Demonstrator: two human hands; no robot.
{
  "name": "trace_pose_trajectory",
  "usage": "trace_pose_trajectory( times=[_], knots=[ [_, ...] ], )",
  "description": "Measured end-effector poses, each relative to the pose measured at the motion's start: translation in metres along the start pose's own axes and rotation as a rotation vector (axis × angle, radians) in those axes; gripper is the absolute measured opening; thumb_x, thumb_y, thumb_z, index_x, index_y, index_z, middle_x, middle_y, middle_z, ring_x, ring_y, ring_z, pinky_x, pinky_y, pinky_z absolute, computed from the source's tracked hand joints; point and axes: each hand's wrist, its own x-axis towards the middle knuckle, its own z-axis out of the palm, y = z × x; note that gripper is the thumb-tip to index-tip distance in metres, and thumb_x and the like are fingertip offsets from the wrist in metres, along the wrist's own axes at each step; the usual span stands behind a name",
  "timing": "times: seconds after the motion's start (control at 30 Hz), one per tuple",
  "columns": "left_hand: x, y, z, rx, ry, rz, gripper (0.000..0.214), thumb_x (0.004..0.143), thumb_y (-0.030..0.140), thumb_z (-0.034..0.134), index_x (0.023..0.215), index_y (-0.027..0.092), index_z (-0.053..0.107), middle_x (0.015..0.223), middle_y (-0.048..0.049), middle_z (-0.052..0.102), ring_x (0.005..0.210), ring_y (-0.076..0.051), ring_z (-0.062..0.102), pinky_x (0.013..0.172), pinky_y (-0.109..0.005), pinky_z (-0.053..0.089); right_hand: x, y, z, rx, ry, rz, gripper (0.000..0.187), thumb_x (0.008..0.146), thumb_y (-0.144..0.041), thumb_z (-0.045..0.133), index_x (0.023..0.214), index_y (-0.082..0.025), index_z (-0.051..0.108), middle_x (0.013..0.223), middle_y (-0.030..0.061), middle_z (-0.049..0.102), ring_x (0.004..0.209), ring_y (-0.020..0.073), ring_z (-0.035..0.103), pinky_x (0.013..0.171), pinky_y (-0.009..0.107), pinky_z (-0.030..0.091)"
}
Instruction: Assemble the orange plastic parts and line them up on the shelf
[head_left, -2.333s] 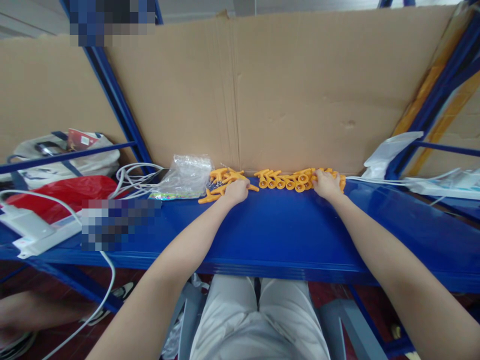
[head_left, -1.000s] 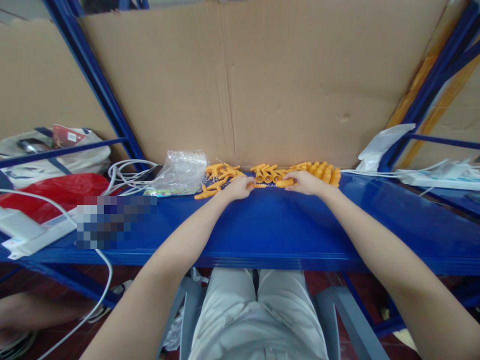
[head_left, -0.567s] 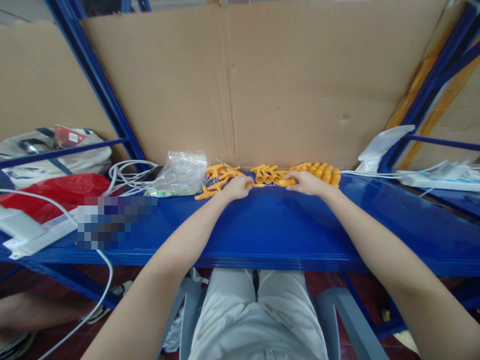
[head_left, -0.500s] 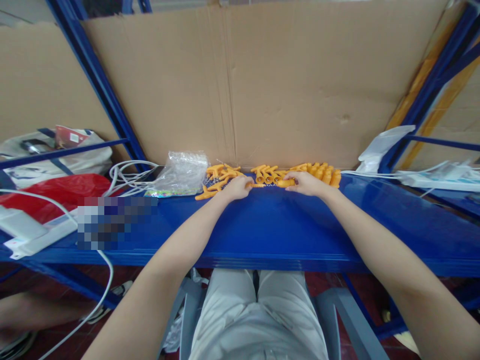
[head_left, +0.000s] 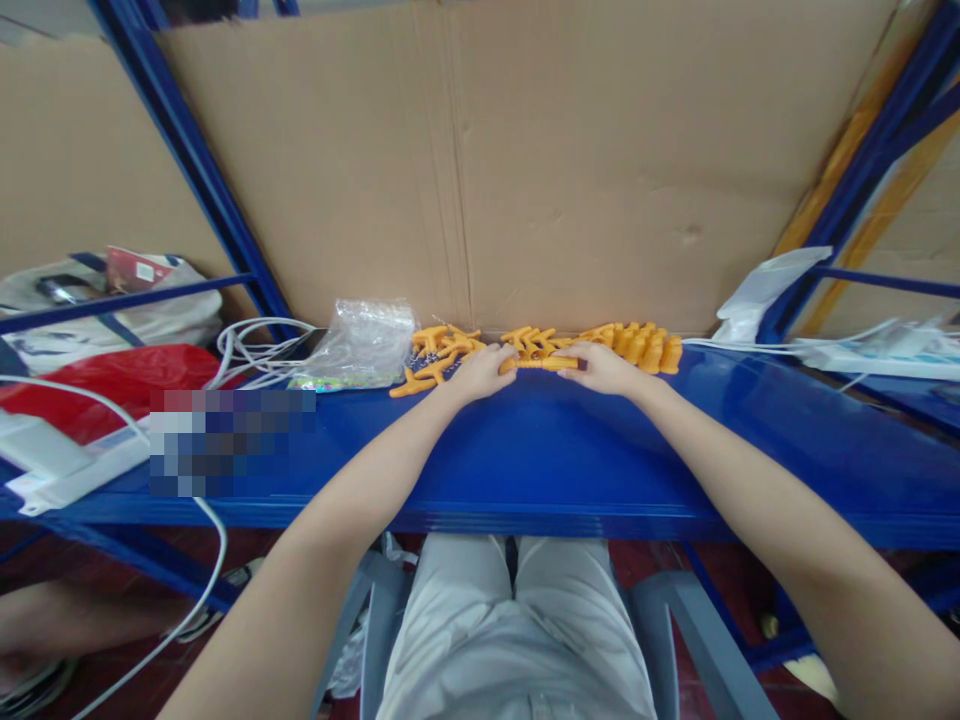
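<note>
Above the table's far side, my left hand [head_left: 484,372] is closed on one end of an orange plastic rod with a ribbed middle [head_left: 534,364]. The other end, a smoother and thicker section, sits in the closed fingers of my right hand [head_left: 604,370]. Between the two hands the rod looks like one continuous piece lying level. Just behind it rests a small group of orange branched pieces [head_left: 529,340]. More orange T-shaped pieces [head_left: 427,375], with bits of metal chain among them, lie left of my left hand. Upright orange pieces [head_left: 649,348] stand in rows beyond my right hand.
A cardboard panel [head_left: 570,170] rises behind the blue table [head_left: 540,450]. Left are a clear plastic bag [head_left: 367,340], white cables [head_left: 251,350], a red bag [head_left: 135,385] and a power strip [head_left: 90,475]. Another person's leg [head_left: 82,620] shows at lower left.
The ribbed part near my left hand and the thicker part in my right hand, apart with a chain showing between them before, now meet end to end. My hands have come slightly closer.
</note>
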Motion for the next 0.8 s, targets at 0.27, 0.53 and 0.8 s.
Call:
trace_pose_trajectory(
  times=[0.27,0.53,0.8],
  knots=[
    [0.001,-0.002,0.002,-0.046,0.028,0.024,0.030,0.091,0.024,0.054,0.117,0.018,0.067,0.110,-0.0100,0.072,0.101,-0.024,0.069,0.092,-0.036,0.054,0.000,0.000,0.001,0.094,0.001,0.037,0.031,0.085,-0.022,0.067,0.115,-0.022,0.077,0.117,0.0077,0.078,0.106,0.0277,0.073,0.097,0.044,0.057],
    [0.001,-0.006,0.001,-0.017,0.014,-0.023,0.031,0.091,0.025,0.055,0.119,0.019,0.067,0.111,-0.0102,0.073,0.103,-0.025,0.069,0.093,-0.036,0.054,-0.004,0.015,-0.004,0.432,-0.027,0.234,0.042,0.082,-0.020,0.071,0.123,-0.018,0.066,0.119,0.0117,0.074,0.097,0.0231,0.075,0.088,0.042,0.062],
    [-0.001,-0.005,-0.001,0.007,0.012,-0.025,0.032,0.091,0.025,0.054,0.121,0.018,0.065,0.116,-0.0108,0.073,0.106,-0.025,0.070,0.094,-0.035,0.054,-0.006,0.003,-0.007,0.744,-0.112,0.403,0.029,0.093,-0.043,0.069,0.088,-0.015,0.070,0.092,0.0137,0.078,0.077,0.0221,0.077,0.085,0.041,0.064]
  ],
)
